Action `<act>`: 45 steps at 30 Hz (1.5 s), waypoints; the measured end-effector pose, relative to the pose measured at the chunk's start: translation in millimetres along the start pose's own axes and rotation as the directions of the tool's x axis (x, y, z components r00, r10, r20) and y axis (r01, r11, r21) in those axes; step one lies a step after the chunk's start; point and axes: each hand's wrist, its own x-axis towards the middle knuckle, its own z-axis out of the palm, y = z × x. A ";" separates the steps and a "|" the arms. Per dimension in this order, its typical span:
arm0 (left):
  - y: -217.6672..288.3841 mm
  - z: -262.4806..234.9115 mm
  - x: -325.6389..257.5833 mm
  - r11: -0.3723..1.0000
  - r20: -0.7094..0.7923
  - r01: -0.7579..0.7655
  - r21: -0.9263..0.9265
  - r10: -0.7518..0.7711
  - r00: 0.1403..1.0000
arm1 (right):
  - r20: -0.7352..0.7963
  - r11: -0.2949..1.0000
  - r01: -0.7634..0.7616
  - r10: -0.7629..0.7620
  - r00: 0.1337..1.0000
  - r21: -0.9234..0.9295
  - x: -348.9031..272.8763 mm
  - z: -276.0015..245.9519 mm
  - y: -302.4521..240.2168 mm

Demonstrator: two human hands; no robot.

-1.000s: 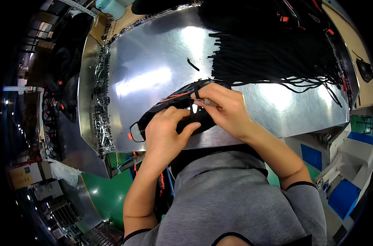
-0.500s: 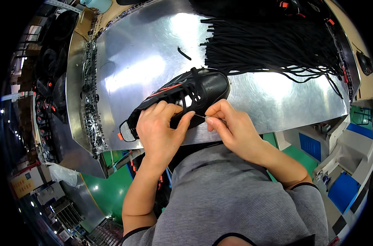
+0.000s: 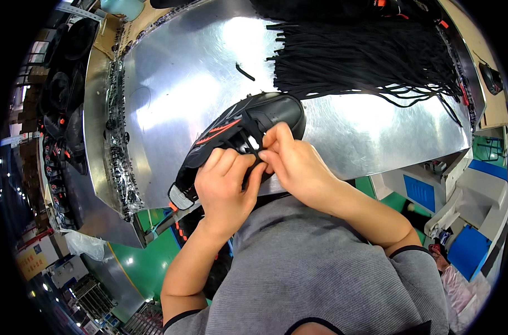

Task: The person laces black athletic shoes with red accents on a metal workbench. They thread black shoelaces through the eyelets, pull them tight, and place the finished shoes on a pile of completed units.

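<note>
Black shoe (image 3: 229, 127): orange-striped, at the near edge of the metal worktop (image 3: 170, 103); likely light, soft-sided, firmer at the toe, best held by the heel
Left hand (image 3: 225, 183): bent over the collar; whether its grip is clamped, cannot tell
Right hand (image 3: 299, 167): grip together at the laces (image 3: 254, 149), seemingly clamped on one
Lettering: none legible on the shoe; a yellow sign (image 3: 31, 263) stands lower left

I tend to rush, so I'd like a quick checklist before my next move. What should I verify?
1. Left hand holding the black shoe: ok.
2. Right hand at the shoe: ok.
3. Right hand free of any tool: cannot tell; its grasp is hidden.
4. Short black strip on the metal table apart from the shoe: ok.
5. Bundle of black laces not touching the toe: cannot tell.
</note>
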 end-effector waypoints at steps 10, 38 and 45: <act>-12.5 -28.8 -28.5 0.885 -0.026 -0.345 0.313 0.371 0.928 | 0.032 0.885 0.419 -0.422 0.906 -0.204 -21.1 -74.8 -50.7; -6.5 -28.9 -39.4 0.879 0.011 -0.442 0.179 0.447 0.894 | 0.185 0.807 0.533 -0.501 0.846 -0.255 -25.7 -23.3 -23.4; -2.2 -23.6 -44.2 0.894 0.037 -0.385 0.231 0.387 0.921 | 0.191 0.781 0.350 -0.294 0.937 -0.518 -24.7 -16.7 -29.1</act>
